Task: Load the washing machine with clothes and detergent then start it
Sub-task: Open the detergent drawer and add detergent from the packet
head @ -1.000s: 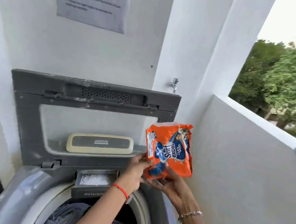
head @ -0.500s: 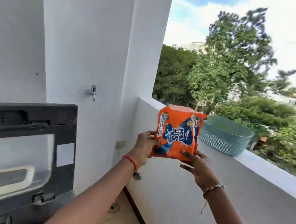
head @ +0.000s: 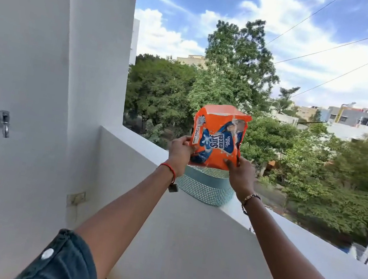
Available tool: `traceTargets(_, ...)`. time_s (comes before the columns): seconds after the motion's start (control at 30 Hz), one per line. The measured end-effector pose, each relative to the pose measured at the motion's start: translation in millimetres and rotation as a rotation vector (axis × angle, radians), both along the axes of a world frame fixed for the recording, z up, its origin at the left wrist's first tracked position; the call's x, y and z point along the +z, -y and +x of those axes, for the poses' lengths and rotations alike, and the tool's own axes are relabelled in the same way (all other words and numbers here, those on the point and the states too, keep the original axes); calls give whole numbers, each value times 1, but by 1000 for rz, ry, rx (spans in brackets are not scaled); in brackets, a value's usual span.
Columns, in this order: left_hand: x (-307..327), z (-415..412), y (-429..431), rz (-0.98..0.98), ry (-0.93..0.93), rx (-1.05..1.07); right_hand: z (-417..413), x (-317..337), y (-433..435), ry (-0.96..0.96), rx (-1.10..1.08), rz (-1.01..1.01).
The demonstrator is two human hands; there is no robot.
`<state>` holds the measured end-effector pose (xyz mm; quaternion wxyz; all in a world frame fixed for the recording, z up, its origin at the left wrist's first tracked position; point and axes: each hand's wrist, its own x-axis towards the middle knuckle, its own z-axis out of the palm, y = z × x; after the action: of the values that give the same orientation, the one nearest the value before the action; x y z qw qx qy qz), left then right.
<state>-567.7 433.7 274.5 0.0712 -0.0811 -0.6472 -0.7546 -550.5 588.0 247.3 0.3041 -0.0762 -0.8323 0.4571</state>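
Holding the orange soap packet (head: 217, 142) up over the blue basket (head: 204, 190) on the ledge (head: 295, 237), the left hand (head: 180, 152) and right hand (head: 241, 174) each pinch a bottom corner, a good spot, since it looks light, soft, crinkly and torn open on top.

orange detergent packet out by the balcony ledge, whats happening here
A person holds an orange plastic detergent packet upright in both hands. The left-hand grip clasps its left edge and the right-hand grip pinches its lower right corner. The packet's top is torn open. It hangs just over a teal woven basket that sits on the white balcony ledge; whether it touches the rim is unclear. The washing machine is out of view.
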Motion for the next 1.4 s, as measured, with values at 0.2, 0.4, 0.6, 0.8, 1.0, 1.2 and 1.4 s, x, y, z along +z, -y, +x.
traceTargets(0.2,-20,-43,-27,-54,42,110,-31,-16,-22,214,-55,192)
traceTargets(0.4,-38,-65,-29,-138,73,185,-42,-29,-27,378,37,310)
traceTargets(0.6,-44,-62,-30,-273,11,156,-42,-30,-21,272,82,222)
traceTargets(0.8,-50,-51,-11,-248,-12,201,-33,-31,-11,98,-28,165)
traceTargets(1.0,-63,-16,39,-153,0,268,-19,-33,53,-152,-22,150)
traceTargets(1.2,-105,66,149,-122,-58,426,44,-84,199,-299,288,22)
traceTargets(1.4,-164,208,290,-180,-105,548,157,-163,349,-230,572,-153)
